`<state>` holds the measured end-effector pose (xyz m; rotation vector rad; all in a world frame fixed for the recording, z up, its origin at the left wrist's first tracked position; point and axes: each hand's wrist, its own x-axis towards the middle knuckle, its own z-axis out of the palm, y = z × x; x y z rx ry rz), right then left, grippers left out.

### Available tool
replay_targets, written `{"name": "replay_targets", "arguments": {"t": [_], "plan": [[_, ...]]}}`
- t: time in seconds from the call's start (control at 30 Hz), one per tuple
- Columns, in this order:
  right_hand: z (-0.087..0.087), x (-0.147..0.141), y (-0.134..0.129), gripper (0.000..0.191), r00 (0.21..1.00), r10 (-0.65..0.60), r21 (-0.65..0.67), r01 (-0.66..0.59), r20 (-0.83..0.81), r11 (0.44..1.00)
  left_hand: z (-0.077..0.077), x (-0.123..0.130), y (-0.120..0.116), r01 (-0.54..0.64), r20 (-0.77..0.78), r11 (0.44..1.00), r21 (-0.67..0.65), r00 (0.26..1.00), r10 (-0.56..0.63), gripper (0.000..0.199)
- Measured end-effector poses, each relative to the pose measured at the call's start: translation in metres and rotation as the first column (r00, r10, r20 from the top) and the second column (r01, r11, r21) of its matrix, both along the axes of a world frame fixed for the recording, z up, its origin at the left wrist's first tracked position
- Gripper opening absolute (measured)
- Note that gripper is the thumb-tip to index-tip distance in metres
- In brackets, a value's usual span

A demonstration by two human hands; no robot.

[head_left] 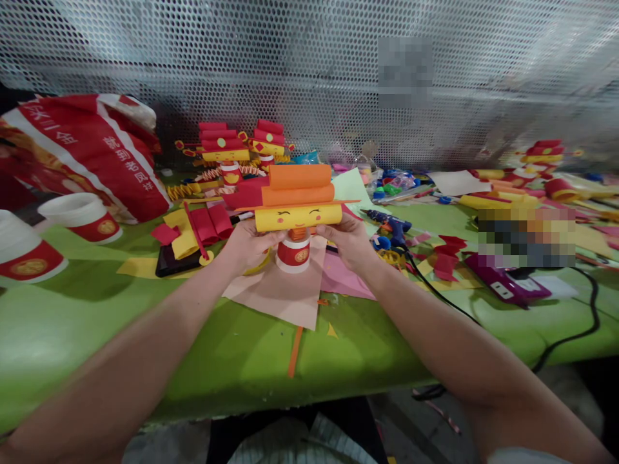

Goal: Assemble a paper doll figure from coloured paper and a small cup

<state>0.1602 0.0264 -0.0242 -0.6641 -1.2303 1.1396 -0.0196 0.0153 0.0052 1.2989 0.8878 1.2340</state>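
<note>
Between my hands is a paper figure's head (298,218), a yellow roll with a drawn smiling face under an orange paper hat (300,185). My left hand (251,245) closes on the roll's left end, and my right hand (347,243) grips its right end. Directly beneath the head stands a small red and white paper cup (293,254), with a folded orange strip (298,234) between cup and head. I cannot tell whether the strip is fixed to both. The cup rests on a pale pink paper sheet (285,299).
Finished-looking paper figures (225,151) stand at the back. White cups (82,216) and a large red bag (91,154) are at left. A blue glue gun (389,222), its black cable, a purple box (505,280) and paper scraps lie at right. Perforated metal (309,71) bounds the green table (222,367).
</note>
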Motion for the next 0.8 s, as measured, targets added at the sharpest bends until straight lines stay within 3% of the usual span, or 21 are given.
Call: {"name": "replay_targets", "arguments": {"t": [0.47,0.8], "plan": [[-0.0014,0.0022,0.0007,0.032,0.999,0.033,-0.005,-0.033,-0.043,0.999,-0.0031,-0.0016,0.0034,0.054,-0.007,0.999,0.007,0.999,-0.054,0.032],[-0.0034,0.0044,0.0015,0.035,1.000,0.011,0.016,-0.011,0.013,1.000,-0.0017,-0.0021,0.0035,0.039,-0.054,0.999,0.004,0.998,-0.039,0.029]]}}
